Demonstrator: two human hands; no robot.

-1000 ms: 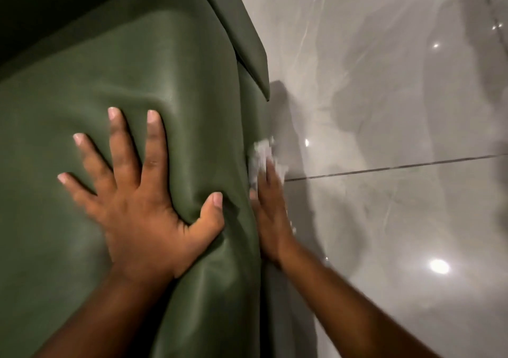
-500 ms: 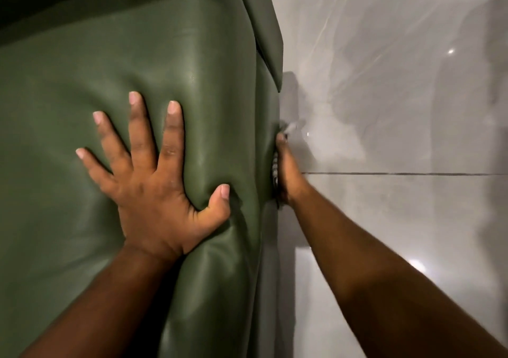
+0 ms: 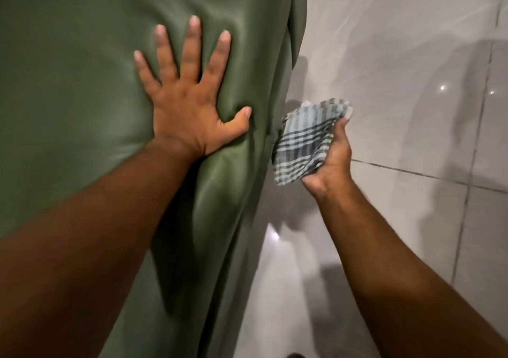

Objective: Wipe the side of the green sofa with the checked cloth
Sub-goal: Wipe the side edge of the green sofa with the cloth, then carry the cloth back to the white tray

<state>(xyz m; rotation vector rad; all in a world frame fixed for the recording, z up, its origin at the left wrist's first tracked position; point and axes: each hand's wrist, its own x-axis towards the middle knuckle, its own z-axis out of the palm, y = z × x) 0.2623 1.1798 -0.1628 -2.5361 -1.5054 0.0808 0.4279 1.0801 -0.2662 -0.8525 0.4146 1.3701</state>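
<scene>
The green sofa (image 3: 82, 105) fills the left half of the head view, its smooth upholstery dented and creased. My left hand (image 3: 189, 99) lies flat on its top surface with fingers spread, pressing in near the right edge. My right hand (image 3: 331, 157) is beside the sofa's side, a little away from it, gripping the checked cloth (image 3: 305, 143). The cloth is blue, white and dark striped, bunched and facing me. The sofa's side face (image 3: 277, 83) is seen only edge-on.
Glossy grey floor tiles (image 3: 398, 55) with dark grout lines and light reflections spread out to the right of the sofa. A shadow lies on the floor below my right forearm.
My right hand has pulled away from the sofa's side toward me and turned, so the cloth now shows in the palm. My left hand stays pressed on the sofa.
</scene>
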